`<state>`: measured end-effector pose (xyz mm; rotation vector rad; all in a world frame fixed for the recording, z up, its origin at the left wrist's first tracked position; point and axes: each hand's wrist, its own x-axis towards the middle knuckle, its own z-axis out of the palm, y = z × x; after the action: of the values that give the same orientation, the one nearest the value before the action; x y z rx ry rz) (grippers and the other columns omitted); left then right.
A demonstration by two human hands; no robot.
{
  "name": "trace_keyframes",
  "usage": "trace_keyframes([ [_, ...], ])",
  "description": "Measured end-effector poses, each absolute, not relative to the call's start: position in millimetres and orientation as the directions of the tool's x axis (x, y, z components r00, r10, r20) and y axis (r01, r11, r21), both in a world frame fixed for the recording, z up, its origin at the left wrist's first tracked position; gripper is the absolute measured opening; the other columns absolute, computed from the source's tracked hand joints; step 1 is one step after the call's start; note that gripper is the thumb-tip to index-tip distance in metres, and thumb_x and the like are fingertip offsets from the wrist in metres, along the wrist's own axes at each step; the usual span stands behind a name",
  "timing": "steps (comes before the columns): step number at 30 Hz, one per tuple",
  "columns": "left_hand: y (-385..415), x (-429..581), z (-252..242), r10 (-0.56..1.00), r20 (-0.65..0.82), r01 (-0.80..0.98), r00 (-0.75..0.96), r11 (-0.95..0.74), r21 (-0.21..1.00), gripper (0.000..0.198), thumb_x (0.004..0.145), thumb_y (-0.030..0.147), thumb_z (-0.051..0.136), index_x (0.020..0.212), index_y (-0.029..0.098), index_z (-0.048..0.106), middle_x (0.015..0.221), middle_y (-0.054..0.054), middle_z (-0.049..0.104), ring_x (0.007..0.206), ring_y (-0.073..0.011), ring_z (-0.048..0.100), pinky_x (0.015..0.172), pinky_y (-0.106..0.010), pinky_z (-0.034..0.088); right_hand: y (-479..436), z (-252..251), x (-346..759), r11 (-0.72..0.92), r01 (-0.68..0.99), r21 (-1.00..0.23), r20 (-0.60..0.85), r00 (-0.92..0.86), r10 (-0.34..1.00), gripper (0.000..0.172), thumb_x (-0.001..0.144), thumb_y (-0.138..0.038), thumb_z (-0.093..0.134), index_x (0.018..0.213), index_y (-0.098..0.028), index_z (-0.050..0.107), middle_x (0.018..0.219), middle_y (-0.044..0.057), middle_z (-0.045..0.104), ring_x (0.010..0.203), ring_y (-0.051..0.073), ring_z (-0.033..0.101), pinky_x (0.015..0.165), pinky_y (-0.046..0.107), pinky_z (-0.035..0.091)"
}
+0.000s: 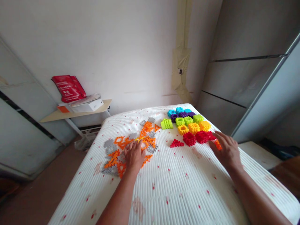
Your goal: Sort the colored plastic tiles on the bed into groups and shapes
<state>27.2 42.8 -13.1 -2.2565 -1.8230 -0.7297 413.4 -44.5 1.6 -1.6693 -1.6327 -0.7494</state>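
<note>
White cover (178, 190): orange pc (218, 144) pinched in R grip (227, 150); L grip (134, 155) atop orange/grey pile (147, 127), hold unclear.

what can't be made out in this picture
Head view: whatever lies beneath the left hand, hidden by it.
Head view: the full shape of the orange piece, partly covered by the right hand.
Head view: small print on the red package, blurred.
Head view: the patterned cover's near end, cut off by the bottom edge.
</note>
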Motion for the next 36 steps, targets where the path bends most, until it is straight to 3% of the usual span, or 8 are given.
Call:
trace_keyframes([
  [4,40,33,-11,0.879,0.459,0.97,0.129,-0.207,0.124,0.039,0.074,0.02,0.054,0.112,0.025,0.06,0.104,-0.011,0.065,0.11,-0.0298,0.05,0.094,-0.049,0.031,-44,4,404,0.123,0.992,-0.041,0.794,-0.042,0.606,0.028,0.086,-0.033,0.051,0.107,-0.016,0.06,0.109,0.013,0.064,0.096,0.025,0.058,0.083,0.038,0.042],
  [9,36,29,0,0.82,0.566,0.966,0.089,-0.21,0.153,0.037,0.077,0.02,0.053,0.113,0.02,0.057,0.105,-0.012,0.066,0.103,-0.0295,0.055,0.088,-0.046,0.035,-44,3,398,0.187,0.98,-0.074,0.78,-0.06,0.623,0.025,0.085,-0.03,0.053,0.106,-0.018,0.06,0.107,0.01,0.065,0.096,0.024,0.059,0.083,0.039,0.044],
  [15,4,55,4,0.653,0.719,0.814,0.24,-0.539,0.217,0.033,0.076,0.026,0.061,0.107,0.019,0.053,0.101,-0.009,0.066,0.097,-0.0248,0.058,0.087,-0.039,0.04,-50,5,360,0.412,0.875,-0.255,0.709,-0.121,0.695,0.025,0.088,-0.03,0.051,0.11,-0.019,0.057,0.101,0.01,0.065,0.09,0.021,0.062,0.078,0.036,0.05],
  [19,-24,88,-1,0.637,0.66,0.692,0.398,-0.681,0.24,0.028,0.071,0.023,0.065,0.096,0.02,0.054,0.092,-0.006,0.066,0.09,-0.0234,0.06,0.083,-0.039,0.041,-58,7,327,0.522,0.759,-0.389,0.585,-0.235,0.777,0.026,0.089,-0.033,0.049,0.11,-0.019,0.056,0.1,0.01,0.065,0.089,0.019,0.062,0.076,0.031,0.051],
  [24,-32,102,-7,0.679,0.493,0.64,0.544,-0.715,0.28,0.027,0.066,0.025,0.069,0.089,0.021,0.056,0.085,-0.004,0.066,0.083,-0.0233,0.061,0.077,-0.04,0.044,-60,4,312,0.558,0.726,-0.402,0.47,-0.36,0.806,0.022,0.091,-0.029,0.043,0.101,-0.018,0.059,0.096,0.009,0.065,0.086,0.018,0.06,0.077,0.032,0.05],
  [30,-15,82,-11,0.765,0.505,0.652,0.398,-0.624,0.431,0.007,0.079,0.023,0.053,0.084,0.021,0.056,0.08,-0.002,0.067,0.078,-0.0179,0.062,0.074,-0.033,0.047,-59,2,309,0.568,0.716,-0.406,0.412,-0.411,0.813,0.033,0.085,-0.032,0.052,0.113,-0.016,0.056,0.114,0.012,0.059,0.1,0.021,0.054,0.087,0.034,0.045],
  [33,-5,70,-15,0.787,0.543,0.677,0.293,-0.572,0.463,0.01,0.081,0.024,0.047,0.08,0.021,0.057,0.077,-0.001,0.067,0.075,-0.0168,0.062,0.073,-0.03,0.047,-57,1,300,0.576,0.729,-0.37,0.338,-0.471,0.814,0.053,0.077,-0.042,0.061,0.122,-0.015,0.051,0.131,0.013,0.048,0.111,0.025,0.047,0.093,0.039,0.04],
  [36,2,63,-20,0.803,0.548,0.692,0.234,-0.533,0.486,0.013,0.082,0.027,0.047,0.081,0.021,0.059,0.076,-0.001,0.067,0.073,-0.0167,0.063,0.07,-0.028,0.047,-55,0,289,0.549,0.767,-0.334,0.244,-0.492,0.836,0.064,0.073,-0.051,0.063,0.126,-0.018,0.048,0.134,0.012,0.047,0.112,0.027,0.044,0.092,0.041,0.037],
])
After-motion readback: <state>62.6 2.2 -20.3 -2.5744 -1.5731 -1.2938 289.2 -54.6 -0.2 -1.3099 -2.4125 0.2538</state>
